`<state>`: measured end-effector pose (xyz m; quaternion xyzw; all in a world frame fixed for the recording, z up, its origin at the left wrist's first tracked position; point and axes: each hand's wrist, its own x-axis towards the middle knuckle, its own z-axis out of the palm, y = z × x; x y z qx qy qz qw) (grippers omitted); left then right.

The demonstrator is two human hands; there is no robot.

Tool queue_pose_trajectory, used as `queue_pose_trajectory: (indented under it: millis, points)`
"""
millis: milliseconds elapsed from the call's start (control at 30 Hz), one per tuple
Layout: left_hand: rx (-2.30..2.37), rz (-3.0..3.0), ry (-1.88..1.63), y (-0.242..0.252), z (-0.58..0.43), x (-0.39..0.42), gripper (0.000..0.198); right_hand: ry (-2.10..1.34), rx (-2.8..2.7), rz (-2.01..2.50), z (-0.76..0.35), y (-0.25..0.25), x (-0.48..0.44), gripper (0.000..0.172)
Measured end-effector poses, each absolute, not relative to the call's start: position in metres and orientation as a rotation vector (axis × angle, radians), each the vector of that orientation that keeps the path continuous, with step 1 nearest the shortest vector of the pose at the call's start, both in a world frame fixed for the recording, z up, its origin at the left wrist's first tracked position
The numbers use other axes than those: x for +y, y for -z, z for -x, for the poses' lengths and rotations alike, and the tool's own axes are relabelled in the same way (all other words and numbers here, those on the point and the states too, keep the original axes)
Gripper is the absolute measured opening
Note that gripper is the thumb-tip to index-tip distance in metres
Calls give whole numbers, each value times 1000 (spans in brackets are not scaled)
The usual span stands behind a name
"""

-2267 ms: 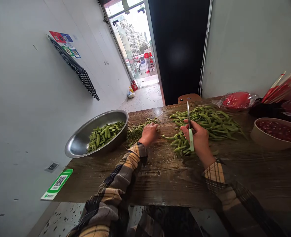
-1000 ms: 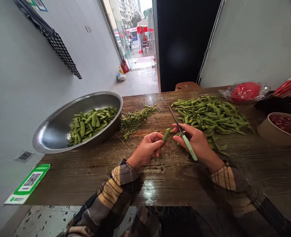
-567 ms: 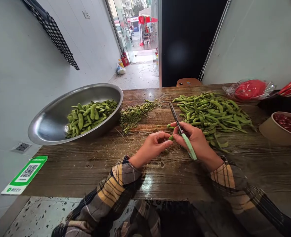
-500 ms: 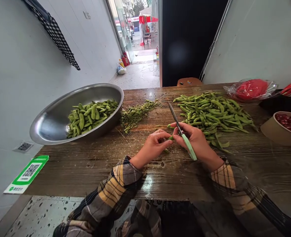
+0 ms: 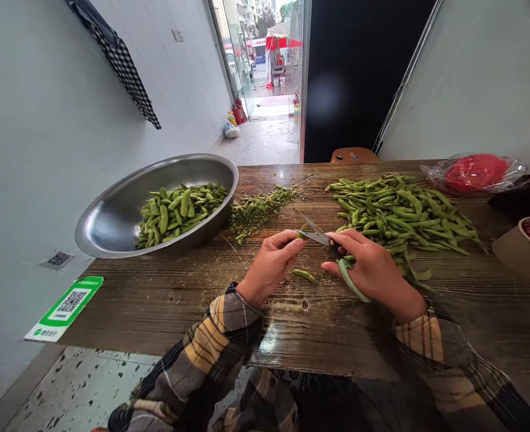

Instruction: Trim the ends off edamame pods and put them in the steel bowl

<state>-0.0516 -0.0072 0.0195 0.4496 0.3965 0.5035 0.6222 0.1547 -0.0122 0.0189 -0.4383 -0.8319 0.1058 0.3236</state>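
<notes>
My left hand [image 5: 270, 264] pinches a green edamame pod [image 5: 300, 234], mostly hidden by the fingers. In my right hand [image 5: 373, 270] is a pair of scissors [image 5: 348, 281] with pale green handles, its blades spread and meeting the pod's end. A single loose pod [image 5: 304, 275] lies on the table between my hands. Just beyond my right hand spreads a large pile of edamame pods [image 5: 395, 210]. Small green trimmings [image 5: 258, 211] are heaped beyond my left hand. A wide steel basin [image 5: 91, 231] at the left holds more pods [image 5: 179, 210].
The wooden table [image 5: 156, 318] carries a green QR-code card [image 5: 66, 309] at its left edge. To the right are a red item in clear plastic [image 5: 476, 173] and a paper bowl [image 5: 517, 249] of dark red pieces. A stool [image 5: 353, 155] stands behind the table.
My hands have moved apart. The scissors have swung from closed and pointing away to spread blades reaching left at the pod in my left hand. The view has shifted slightly left.
</notes>
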Motion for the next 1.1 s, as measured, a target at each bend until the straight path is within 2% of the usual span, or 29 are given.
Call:
queue_pose_trajectory:
  millis: [300, 600, 867, 1100]
  points:
    - [943, -1413, -1117, -25, 46, -14, 19, -354, -2225, 1035, -148, -11, -13, 49]
    - [1068, -1483, -1141, -24, 50, -9, 13, -269, -2296, 1109, -152, -13, -14, 38]
    - [872, -852, -1171, -22, 56, -3, 24, -262, -2147, 1228, -153, -14, -11, 44]
    - [767, -655, -1212, -24, 55, -4, 18, -248, -2221, 1131, -150, -10, -11, 52]
